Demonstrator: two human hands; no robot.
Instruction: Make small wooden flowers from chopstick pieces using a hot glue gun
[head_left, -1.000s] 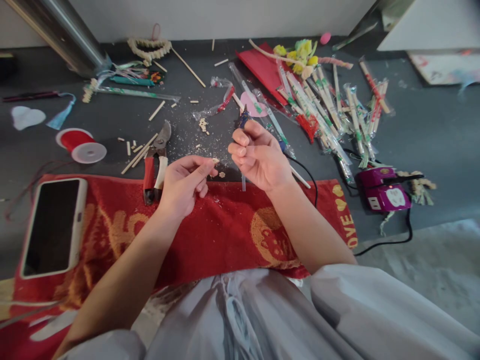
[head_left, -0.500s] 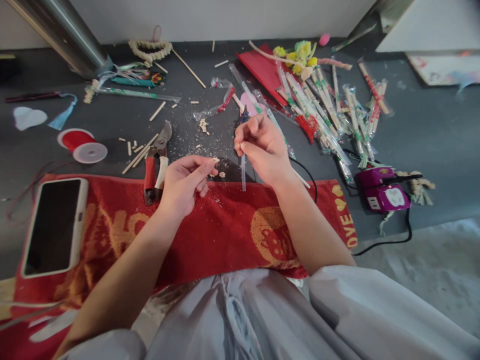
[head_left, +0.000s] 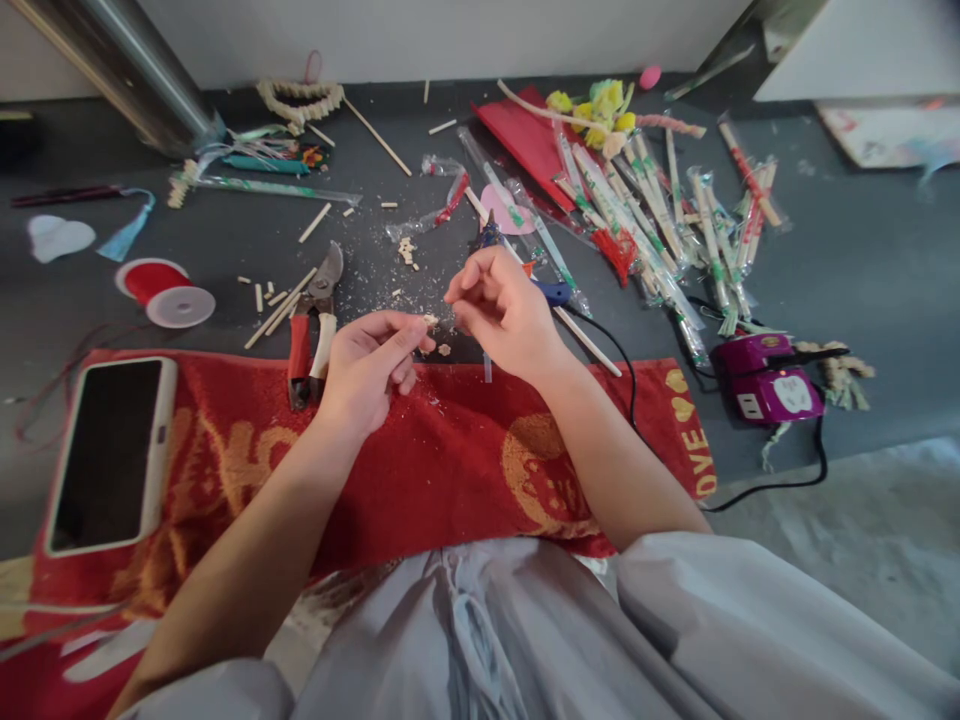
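My left hand [head_left: 375, 365] is closed, pinching a small pale wooden piece [head_left: 430, 321] between thumb and forefinger. Just to its right, my right hand [head_left: 514, 312] has its thumb and fingertips drawn together; whatever they grip is too small or hidden to make out. Behind the right hand lies a blue tool with a black cord [head_left: 555, 293], apparently a glue gun, mostly covered. A translucent stick [head_left: 488, 370] shows below that hand. Pruning shears [head_left: 319, 315] with one red and one white handle rest left of my left hand, partly on the red towel [head_left: 435, 470].
Cut stick pieces [head_left: 281, 310] and crumbs lie around the shears. A red spool [head_left: 163, 291] and a phone [head_left: 109, 455] are on the left. Wrapped chopsticks [head_left: 630, 220] are heaped at right, beyond a purple power socket block [head_left: 766, 378] with a black cord.
My right hand has moved left and slightly down, closer to my left hand, uncovering part of the blue tool. The left hand has stayed in place with its piece.
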